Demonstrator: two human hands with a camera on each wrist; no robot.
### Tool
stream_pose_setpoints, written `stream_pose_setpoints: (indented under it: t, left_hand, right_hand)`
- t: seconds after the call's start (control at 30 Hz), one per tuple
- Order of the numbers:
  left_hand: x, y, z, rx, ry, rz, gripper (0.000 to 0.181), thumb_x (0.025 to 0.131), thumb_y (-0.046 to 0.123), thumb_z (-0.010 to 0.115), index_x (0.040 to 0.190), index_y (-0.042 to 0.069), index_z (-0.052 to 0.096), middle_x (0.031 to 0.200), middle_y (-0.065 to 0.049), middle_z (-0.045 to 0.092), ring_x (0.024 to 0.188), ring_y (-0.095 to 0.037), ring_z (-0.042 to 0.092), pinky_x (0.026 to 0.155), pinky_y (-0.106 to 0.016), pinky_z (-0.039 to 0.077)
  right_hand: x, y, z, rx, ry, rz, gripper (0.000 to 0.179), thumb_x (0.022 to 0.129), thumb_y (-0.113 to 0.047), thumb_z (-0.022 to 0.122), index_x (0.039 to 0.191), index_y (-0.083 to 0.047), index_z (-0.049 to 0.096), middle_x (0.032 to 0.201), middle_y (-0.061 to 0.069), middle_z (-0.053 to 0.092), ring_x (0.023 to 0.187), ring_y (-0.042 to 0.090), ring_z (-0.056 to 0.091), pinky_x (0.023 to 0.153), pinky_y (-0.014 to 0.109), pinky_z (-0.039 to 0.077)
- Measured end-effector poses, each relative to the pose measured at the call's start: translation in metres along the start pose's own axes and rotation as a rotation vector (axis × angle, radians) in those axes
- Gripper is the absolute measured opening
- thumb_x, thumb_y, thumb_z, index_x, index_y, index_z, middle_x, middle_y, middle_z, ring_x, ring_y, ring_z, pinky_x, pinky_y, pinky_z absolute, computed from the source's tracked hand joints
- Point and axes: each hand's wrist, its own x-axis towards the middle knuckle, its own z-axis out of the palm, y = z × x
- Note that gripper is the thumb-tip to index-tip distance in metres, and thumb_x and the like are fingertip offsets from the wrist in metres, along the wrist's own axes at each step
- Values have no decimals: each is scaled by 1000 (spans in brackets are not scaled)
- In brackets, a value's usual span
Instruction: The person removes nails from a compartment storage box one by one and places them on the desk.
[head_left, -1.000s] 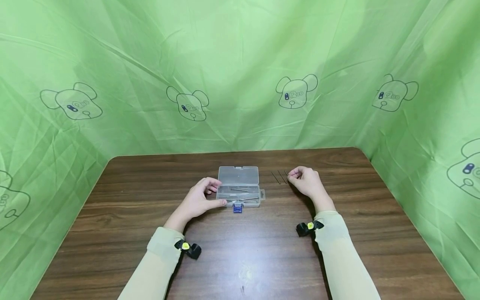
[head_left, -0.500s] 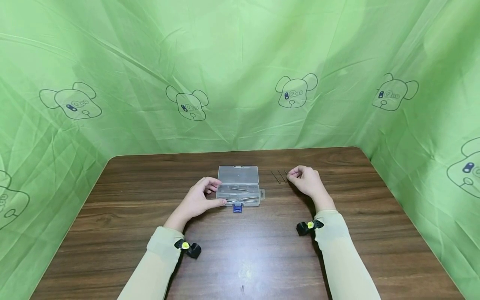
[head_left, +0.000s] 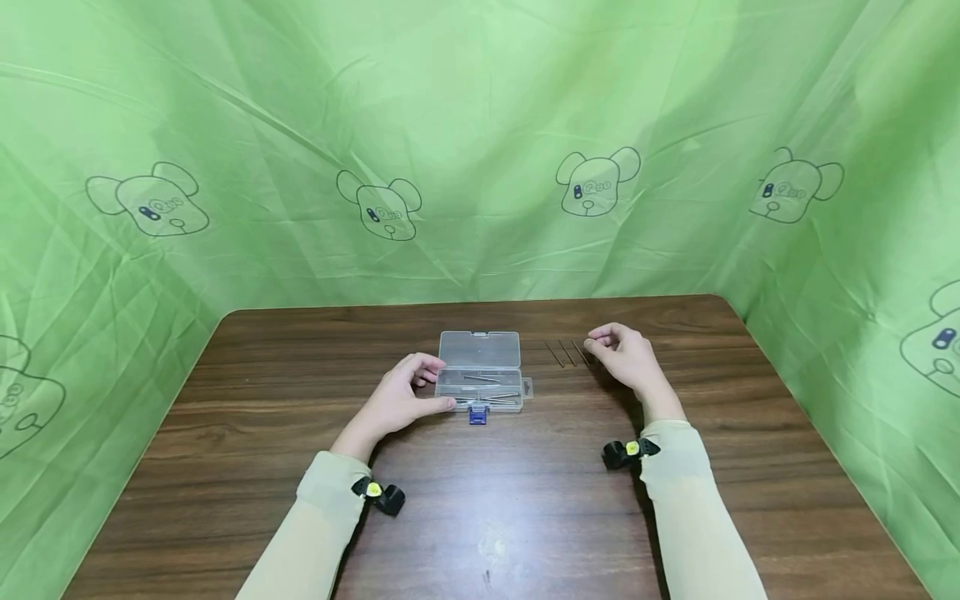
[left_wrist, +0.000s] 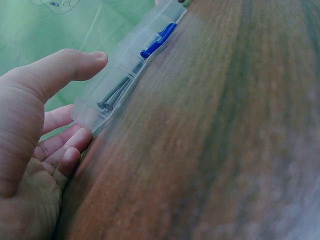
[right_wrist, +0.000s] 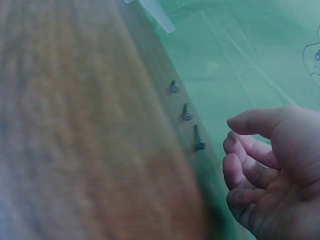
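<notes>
An open clear plastic box with a blue latch sits on the table, its lid tipped back. Inside, several long nails show through the wall. My left hand holds the box's left end, thumb at the front and fingers at the side and back. To the right of the box, three nails lie in a slanted row. My right hand is just right of the row, thumb and fingertips close together with nothing between them; the right wrist view shows the nails apart from it.
A brown wooden table spreads under everything. Green cloth with printed bear heads hangs behind its far edge and along both sides. A clear hanging tab sticks out from the box's right end.
My right hand has drawn slightly right and away from the rightmost nail, leaving it lying beside the other two. The left hand and the box stay in place.
</notes>
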Motion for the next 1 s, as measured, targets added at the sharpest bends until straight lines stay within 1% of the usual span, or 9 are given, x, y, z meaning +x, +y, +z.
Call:
stream_pose_setpoints:
  t: [0.1,0.2,0.37,0.47,0.53,0.63,0.77,0.83,1.0]
  left_hand:
    - [0,0,0,-2,4,2,62,82,31,99,133,12,69,122,-5,71,111,-23,66,100,-46,52]
    - [0,-1,0,-2,5,0,61,82,31,99,132,13,69,121,-5,71,110,-23,66,99,-47,52]
    - [0,-1,0,-1,4,1,61,82,32,99,132,13,69,121,-5,71,110,-23,67,100,-47,52]
    - [0,-1,0,-1,4,3,61,82,32,99,132,13,69,122,-5,71,111,-23,67,100,-47,53]
    - [0,-1,0,0,5,4,61,82,32,99,132,13,69,122,-5,71,111,-23,67,100,-47,53]
    - [0,-1,-1,3,5,3,61,82,32,99,132,13,69,122,-5,70,111,-23,67,100,-47,53]
    - [-1,-1,-1,5,5,-2,62,82,32,99,133,13,69,122,-5,70,111,-23,66,100,-47,53]
    - [-2,-1,-1,2,7,-6,61,82,31,99,133,13,69,122,-5,70,111,-23,66,100,-46,53]
    - [-1,1,0,-6,3,-3,62,83,32,99,133,12,69,122,-6,70,111,-23,66,99,-45,53]
  right_hand:
    - [1,-8,-5,26,12,-34,29,105,-29,74,119,-4,75,109,14,77,91,22,70,84,36,52]
    - [1,-23,-8,46,7,-75,29,105,-31,75,119,-6,75,110,13,77,95,22,70,86,36,52]
    - [-5,-54,-10,90,-76,-164,29,103,-31,79,121,-8,74,109,8,77,96,23,71,86,35,54]
    - [-7,-70,-8,124,-134,-212,26,101,-27,81,119,-10,74,107,6,76,99,22,70,87,36,55]
    - [-9,-79,-2,132,-164,-236,23,101,-25,82,118,-12,74,106,3,76,100,20,70,88,37,55]
    - [-8,-92,11,134,-208,-272,23,100,-22,82,118,-10,75,106,1,77,102,19,71,90,39,57]
    - [-5,-107,34,120,-287,-328,25,100,-19,82,120,-6,75,109,1,77,106,23,72,96,46,59]
    - [-4,-113,45,105,-322,-348,24,100,-19,82,120,-8,75,113,2,77,109,25,72,98,50,58]
    - [-5,-119,66,47,-352,-365,20,99,-19,83,117,-13,76,121,2,76,117,24,71,103,49,57]
